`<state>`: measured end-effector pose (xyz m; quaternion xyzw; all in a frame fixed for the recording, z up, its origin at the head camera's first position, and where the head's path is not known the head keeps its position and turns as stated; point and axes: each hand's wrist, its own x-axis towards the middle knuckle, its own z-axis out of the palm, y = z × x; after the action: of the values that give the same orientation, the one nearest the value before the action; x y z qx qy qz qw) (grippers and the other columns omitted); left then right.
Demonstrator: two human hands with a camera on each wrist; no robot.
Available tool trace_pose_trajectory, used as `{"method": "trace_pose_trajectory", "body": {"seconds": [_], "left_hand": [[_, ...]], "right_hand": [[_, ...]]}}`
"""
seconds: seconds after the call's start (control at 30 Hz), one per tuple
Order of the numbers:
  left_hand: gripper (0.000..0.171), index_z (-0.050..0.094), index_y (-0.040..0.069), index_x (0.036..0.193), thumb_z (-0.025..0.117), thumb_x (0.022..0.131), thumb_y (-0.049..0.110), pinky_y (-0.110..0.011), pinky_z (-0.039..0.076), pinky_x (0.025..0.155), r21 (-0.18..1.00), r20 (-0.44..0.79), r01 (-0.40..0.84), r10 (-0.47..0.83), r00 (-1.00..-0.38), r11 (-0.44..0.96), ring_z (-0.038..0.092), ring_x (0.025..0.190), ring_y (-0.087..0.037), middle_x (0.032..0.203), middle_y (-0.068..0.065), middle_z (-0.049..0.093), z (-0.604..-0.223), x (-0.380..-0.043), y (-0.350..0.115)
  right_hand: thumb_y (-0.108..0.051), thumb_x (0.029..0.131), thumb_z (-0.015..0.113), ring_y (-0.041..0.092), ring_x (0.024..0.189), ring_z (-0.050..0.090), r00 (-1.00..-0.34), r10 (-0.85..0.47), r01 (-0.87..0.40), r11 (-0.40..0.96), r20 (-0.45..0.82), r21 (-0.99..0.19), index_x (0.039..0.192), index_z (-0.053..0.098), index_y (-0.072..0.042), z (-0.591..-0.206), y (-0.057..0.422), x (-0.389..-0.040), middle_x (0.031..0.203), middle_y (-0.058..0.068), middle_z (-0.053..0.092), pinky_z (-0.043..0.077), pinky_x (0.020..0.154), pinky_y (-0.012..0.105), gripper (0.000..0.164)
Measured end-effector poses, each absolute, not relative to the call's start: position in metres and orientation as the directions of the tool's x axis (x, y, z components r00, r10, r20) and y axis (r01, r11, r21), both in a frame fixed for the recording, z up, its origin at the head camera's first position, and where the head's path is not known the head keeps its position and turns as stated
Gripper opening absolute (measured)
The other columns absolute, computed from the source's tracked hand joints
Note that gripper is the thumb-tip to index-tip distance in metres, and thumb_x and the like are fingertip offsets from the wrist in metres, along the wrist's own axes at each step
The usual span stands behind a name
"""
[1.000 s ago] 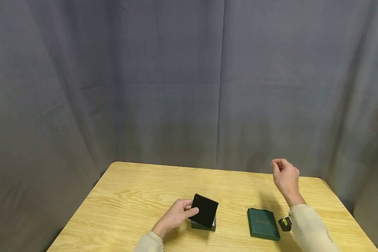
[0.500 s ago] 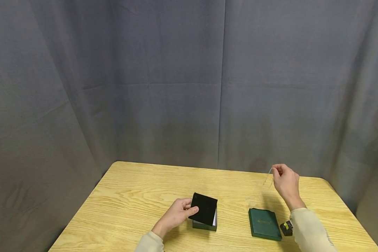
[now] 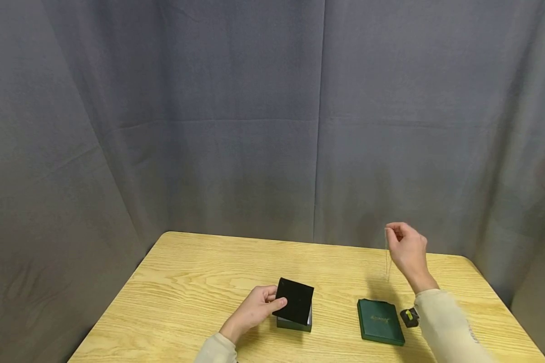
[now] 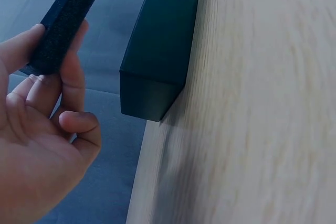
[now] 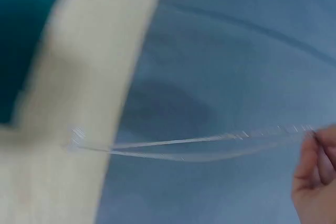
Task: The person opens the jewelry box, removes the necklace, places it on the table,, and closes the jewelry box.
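My left hand (image 3: 253, 308) pinches a square black foam pad (image 3: 295, 300) between thumb and fingers, holding it tilted over an open dark green box (image 3: 294, 326). The pad hides most of the box's inside; a pale strip shows at one edge. In the left wrist view the pad's thick edge (image 4: 58, 30) is seen beside the green box wall (image 4: 157, 35). Raised on the right, my right hand (image 3: 409, 251) pinches a thin chain necklace (image 5: 184, 141) between thumb and fingertips. Its loop hangs down with a small shiny pendant (image 5: 77, 134) at the bottom.
A green box lid (image 3: 380, 322) with gold lettering lies on the wooden table (image 3: 200, 282), below the right hand. Close to its right is a small black object (image 3: 410, 317) with a yellow mark, beside the right sleeve. Grey curtain (image 3: 254, 126) hangs behind the table.
The right hand dips a little, then rises and shifts slightly left, the chain swinging to hang straighter below it. The left hand and the foam pad stay nearly still.
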<state>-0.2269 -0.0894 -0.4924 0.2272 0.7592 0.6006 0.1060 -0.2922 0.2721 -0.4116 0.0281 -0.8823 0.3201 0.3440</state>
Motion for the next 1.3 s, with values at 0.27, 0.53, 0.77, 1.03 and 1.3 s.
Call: {"method": "trace_pose_trajectory", "body": {"seconds": [0.27,0.53,0.77,1.03,1.3], "left_hand": [[0.044,0.028,0.007,0.067,0.061,0.094,0.02,-0.022,0.024,0.052,0.962,0.108,0.21,0.468,-0.877,0.174,0.021,0.05,-0.009,0.057,0.005,0.022,-0.491,-0.227,-0.09],[0.043,0.03,0.007,0.067,0.06,0.094,0.021,-0.021,0.024,0.05,0.962,0.097,0.202,0.466,-0.879,0.181,0.021,0.048,-0.008,0.056,0.005,0.024,-0.493,-0.228,-0.092],[0.04,0.032,0.007,0.069,0.059,0.095,0.02,-0.022,0.024,0.051,0.966,0.093,0.192,0.463,-0.882,0.171,0.022,0.05,-0.008,0.057,0.005,0.025,-0.492,-0.227,-0.092],[0.025,0.049,-0.002,0.077,0.057,0.096,0.013,-0.02,0.032,0.055,0.971,0.1,0.186,0.451,-0.887,0.151,0.036,0.054,-0.005,0.06,0.003,0.047,-0.473,-0.216,-0.092],[0.016,0.059,-0.005,0.091,0.057,0.095,0.01,-0.021,0.041,0.066,0.98,0.103,0.163,0.407,-0.907,0.115,0.051,0.069,-0.009,0.087,-0.012,0.068,-0.461,-0.209,-0.09]], "right_hand": [[-0.003,0.088,0.063,0.013,0.066,0.057,-0.878,-0.161,-0.38,0.806,0.45,-0.454,0.093,0.07,-0.002,-0.466,0.231,-0.284,0.078,0.003,0.066,0.049,0.059,0.032,0.008],[-0.002,0.089,0.062,0.006,0.062,0.055,-0.912,-0.233,-0.384,0.774,0.339,-0.503,0.094,0.07,-0.002,-0.479,0.207,-0.274,0.079,0.003,0.066,0.048,0.057,0.025,0.009],[0.0,0.086,0.065,0.005,0.063,0.055,-0.909,-0.275,-0.404,0.768,0.314,-0.497,0.086,0.07,-0.004,-0.48,0.189,-0.271,0.075,-0.002,0.064,0.048,0.057,0.024,0.006],[0.0,0.084,0.066,0.007,0.065,0.057,-0.91,-0.301,-0.409,0.762,0.284,-0.503,0.081,0.069,-0.003,-0.482,0.177,-0.272,0.073,-0.003,0.063,0.049,0.058,0.025,0.005],[0.004,0.081,0.067,0.008,0.06,0.049,-0.909,-0.323,-0.416,0.737,0.265,-0.533,0.075,0.065,-0.006,-0.482,0.164,-0.275,0.067,-0.004,0.058,0.043,0.053,0.023,0.012]]}}
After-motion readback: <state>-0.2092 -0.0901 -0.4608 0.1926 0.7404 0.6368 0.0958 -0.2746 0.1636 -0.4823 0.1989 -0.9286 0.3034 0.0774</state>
